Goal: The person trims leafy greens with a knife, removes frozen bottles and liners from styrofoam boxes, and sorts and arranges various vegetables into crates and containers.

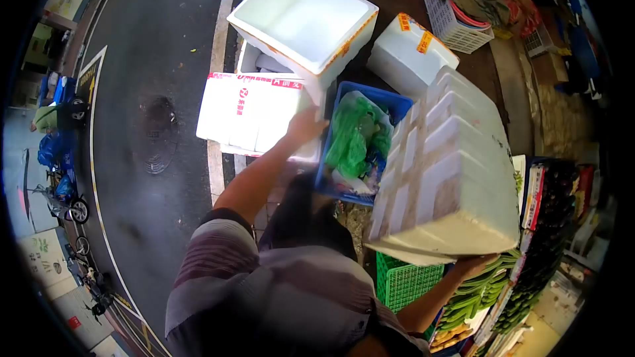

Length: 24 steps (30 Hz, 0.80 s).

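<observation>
My right hand (477,264) grips the lower edge of a large white foam box (456,178), which is tilted with its ribbed, brown-stained side facing me. Its fingers are partly hidden beneath the box. My left hand (307,125) is beside the rim of a blue crate (407,100), close to a white foam box with red printing (254,109). Its fingers are smeared, so their grip is unclear. An open white foam box (301,20) sits just above that hand. Green plastic bags (350,135) lie inside the blue crate.
Another white foam box with orange tape (410,53) stands behind the crate. A white basket (453,23) holds cloth. Green vegetables (479,291) and a green crate (407,284) are at lower right. The road (155,59) runs along the left, with parked bikes (76,211) across it.
</observation>
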{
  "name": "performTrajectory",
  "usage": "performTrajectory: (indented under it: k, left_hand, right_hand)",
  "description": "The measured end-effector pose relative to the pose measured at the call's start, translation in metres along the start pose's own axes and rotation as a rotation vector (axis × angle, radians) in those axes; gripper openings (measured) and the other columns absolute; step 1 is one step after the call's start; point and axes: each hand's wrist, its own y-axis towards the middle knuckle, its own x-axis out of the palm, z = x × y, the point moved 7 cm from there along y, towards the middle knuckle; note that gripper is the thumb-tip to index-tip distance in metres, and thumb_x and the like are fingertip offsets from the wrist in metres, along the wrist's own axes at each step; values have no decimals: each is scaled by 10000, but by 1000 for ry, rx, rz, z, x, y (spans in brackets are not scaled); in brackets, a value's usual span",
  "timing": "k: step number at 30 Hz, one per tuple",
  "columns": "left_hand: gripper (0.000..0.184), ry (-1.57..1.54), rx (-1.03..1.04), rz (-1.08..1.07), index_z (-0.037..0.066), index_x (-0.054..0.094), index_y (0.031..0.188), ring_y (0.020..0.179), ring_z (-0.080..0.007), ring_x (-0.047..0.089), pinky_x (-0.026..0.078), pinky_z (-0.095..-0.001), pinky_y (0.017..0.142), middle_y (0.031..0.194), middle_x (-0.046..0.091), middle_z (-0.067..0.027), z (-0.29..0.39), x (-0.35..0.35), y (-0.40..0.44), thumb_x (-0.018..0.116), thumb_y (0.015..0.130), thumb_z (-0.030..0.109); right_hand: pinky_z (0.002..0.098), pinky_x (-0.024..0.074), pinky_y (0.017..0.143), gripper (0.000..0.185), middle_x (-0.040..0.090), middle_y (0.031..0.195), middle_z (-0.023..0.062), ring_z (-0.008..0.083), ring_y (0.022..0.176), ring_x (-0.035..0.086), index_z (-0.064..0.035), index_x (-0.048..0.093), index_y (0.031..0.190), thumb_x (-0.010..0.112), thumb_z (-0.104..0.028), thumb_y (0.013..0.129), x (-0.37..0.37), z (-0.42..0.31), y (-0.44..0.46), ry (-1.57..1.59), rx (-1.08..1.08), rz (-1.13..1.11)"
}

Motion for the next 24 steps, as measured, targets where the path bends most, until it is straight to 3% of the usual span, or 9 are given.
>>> performTrajectory:
  k: [2, 5, 7, 12, 15, 16, 18, 20, 24]
  left_hand:
    - [663, 0, 29, 111, 3, 534, 1348, 1231, -380, 556, 453, -464, 1023, 1309, 593, -233, -23, 5, 47, 690, 867, 432]
    - [642, 41, -35, 101, 5, 533, 1319, 1150, -388, 584, 475, -479, 971, 1200, 622, -246, -9, -19, 112, 716, 850, 402]
    - [626, 117, 11, 198, -8, 542, 1278, 1097, -396, 599, 479, -470, 953, 1149, 636, -226, -12, -18, 160, 735, 835, 390]
    - [765, 357, 106, 237, -12, 448, 1332, 1051, -354, 639, 362, -524, 1062, 1152, 650, -175, -27, 21, 243, 739, 824, 480]
    - [823, 382, -126, 13, 8, 403, 1368, 1034, -327, 647, 314, -579, 1067, 1116, 663, -134, -48, 39, 260, 730, 820, 527]
    - [655, 404, -151, 15, 38, 487, 1299, 1014, -308, 655, 327, -563, 1049, 1101, 672, -110, -50, 34, 261, 697, 851, 468]
    - [498, 387, -155, 79, 59, 547, 1206, 997, -299, 662, 342, -542, 1025, 1088, 679, -105, -57, 27, 271, 666, 868, 405]
    - [294, 341, -111, 179, 78, 616, 1032, 924, -289, 680, 376, -500, 970, 1013, 699, -110, -50, -1, 273, 614, 877, 328]
    - [372, 246, -45, 187, 46, 641, 970, 847, -300, 697, 469, -458, 848, 910, 715, -134, -13, -103, 254, 648, 842, 395]
  right_hand:
    - [514, 498, 924, 795, 521, 1393, 236, 396, 1177, 577, -32, 387, 1485, 405, -646, 980, -1, -20, -15, 349, 99, 3]
    - [519, 513, 917, 757, 536, 1367, 250, 417, 1145, 594, -44, 359, 1496, 410, -606, 991, -6, -76, -34, -550, -307, 5]
    - [527, 515, 910, 699, 552, 1317, 279, 426, 1130, 602, -39, 323, 1496, 473, -505, 998, -21, -53, -22, -772, -440, 90]
    - [527, 523, 826, 636, 604, 1214, 269, 429, 1058, 634, -33, 319, 1453, 507, -426, 990, 20, -128, -80, -745, -267, 184]
    - [525, 528, 858, 677, 573, 1213, 276, 430, 1061, 624, -8, 291, 1447, 563, -399, 967, -1, -88, -72, -972, -611, 157]
    - [522, 530, 886, 721, 548, 1229, 284, 431, 1072, 614, 8, 275, 1453, 587, -410, 954, -24, -57, -61, -1089, -779, 144]
    - [517, 521, 926, 683, 528, 1278, 304, 437, 1116, 592, 21, 240, 1490, 550, -332, 994, -3, -92, -81, -590, -370, 123]
    - [512, 520, 930, 674, 526, 1287, 300, 435, 1119, 592, 22, 245, 1489, 546, -325, 996, 6, -97, -90, -528, -322, 134]
    - [502, 518, 938, 655, 522, 1304, 292, 430, 1126, 593, 24, 257, 1488, 539, -311, 1000, 13, -93, -80, -492, -348, 115]
